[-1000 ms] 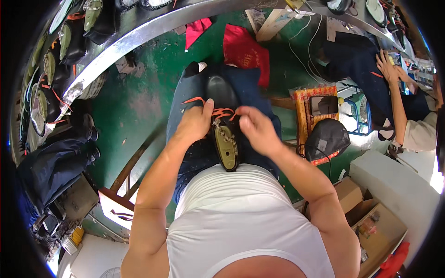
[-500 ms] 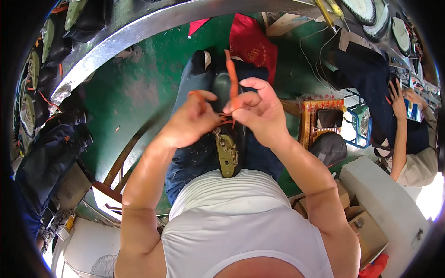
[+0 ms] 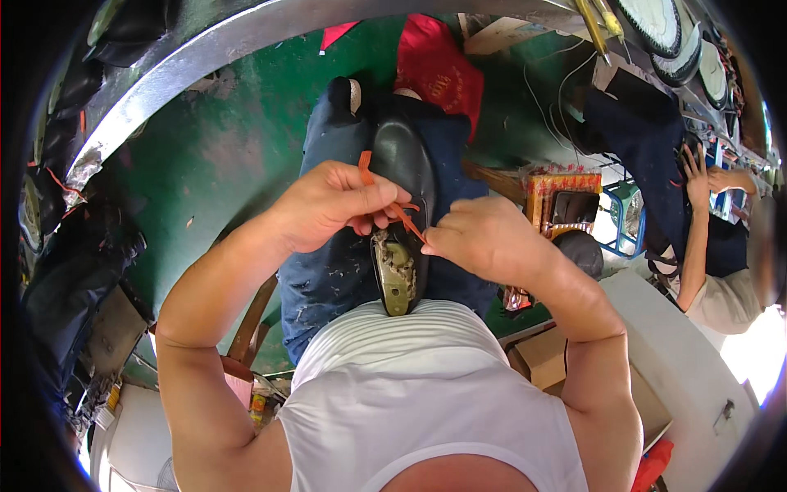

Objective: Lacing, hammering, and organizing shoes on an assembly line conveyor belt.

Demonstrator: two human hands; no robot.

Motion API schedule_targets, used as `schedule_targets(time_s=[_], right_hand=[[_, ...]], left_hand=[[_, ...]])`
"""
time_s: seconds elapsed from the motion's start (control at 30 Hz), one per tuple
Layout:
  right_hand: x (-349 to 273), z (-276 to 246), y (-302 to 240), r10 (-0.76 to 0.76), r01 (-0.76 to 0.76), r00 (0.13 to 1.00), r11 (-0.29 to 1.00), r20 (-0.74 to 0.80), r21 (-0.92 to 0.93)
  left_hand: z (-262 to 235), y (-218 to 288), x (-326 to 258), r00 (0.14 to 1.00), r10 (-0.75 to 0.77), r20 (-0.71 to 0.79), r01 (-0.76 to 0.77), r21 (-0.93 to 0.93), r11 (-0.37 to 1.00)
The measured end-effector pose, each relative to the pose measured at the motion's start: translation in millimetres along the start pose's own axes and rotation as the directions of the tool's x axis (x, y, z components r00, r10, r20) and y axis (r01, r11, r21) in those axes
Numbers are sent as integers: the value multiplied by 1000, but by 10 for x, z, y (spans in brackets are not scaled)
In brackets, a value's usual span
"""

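A: Our left hand [image 3: 332, 205] was closed, fingers curled around one end of the orange lace [image 3: 402, 215], the tail sticking up past the knuckles. Our right hand [image 3: 484, 238] pinched the other end between thumb and forefinger, the lace drawn taut between the two.

B: And the shoe?

A: The black shoe [image 3: 402, 176] lay on our lap, toe pointing away, its greenish insole [image 3: 396, 271] toward our white vest [image 3: 410, 394], just under both hands. We judged the step to be lacing; the next move called for steady tension and a clean aim at an eyelet.

B: Against the frame half a second before?

A: Both hands had dropped nearer the shoe and drawn slightly apart. At far right, another person's arm [image 3: 697, 238] reached toward a workbench [image 3: 656, 90].
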State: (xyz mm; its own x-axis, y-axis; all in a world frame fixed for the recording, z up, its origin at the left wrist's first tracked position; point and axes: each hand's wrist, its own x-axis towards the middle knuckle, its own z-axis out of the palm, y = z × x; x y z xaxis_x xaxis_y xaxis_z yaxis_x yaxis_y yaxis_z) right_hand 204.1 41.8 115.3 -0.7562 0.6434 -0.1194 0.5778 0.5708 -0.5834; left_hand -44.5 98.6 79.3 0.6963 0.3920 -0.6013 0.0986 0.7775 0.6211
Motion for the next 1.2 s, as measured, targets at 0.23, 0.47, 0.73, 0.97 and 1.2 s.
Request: schedule_targets(time_s=[0.23,0.47,0.73,0.97,1.2], right_hand=[[404,62,344,306,-456,852,38,424,889],[253,46,373,395,-268,918,641,-10,719],[-89,-473,98,235,-238,970,880,59,411],[497,-128,167,155,113,929,748,-337,654],[-18,40,13,-39,51,983,997,-177,62]], left_hand=[[-151,-130,155,377,792,481,-612,771,-177],[-131,-405,105,518,855,23,-522,800,295],[16,-299,27,990,-18,-138,10,-57,998],[261,67,4,992,100,82,-122,851,510],[-8,-50,-44,998,-40,38,34,162,986]])
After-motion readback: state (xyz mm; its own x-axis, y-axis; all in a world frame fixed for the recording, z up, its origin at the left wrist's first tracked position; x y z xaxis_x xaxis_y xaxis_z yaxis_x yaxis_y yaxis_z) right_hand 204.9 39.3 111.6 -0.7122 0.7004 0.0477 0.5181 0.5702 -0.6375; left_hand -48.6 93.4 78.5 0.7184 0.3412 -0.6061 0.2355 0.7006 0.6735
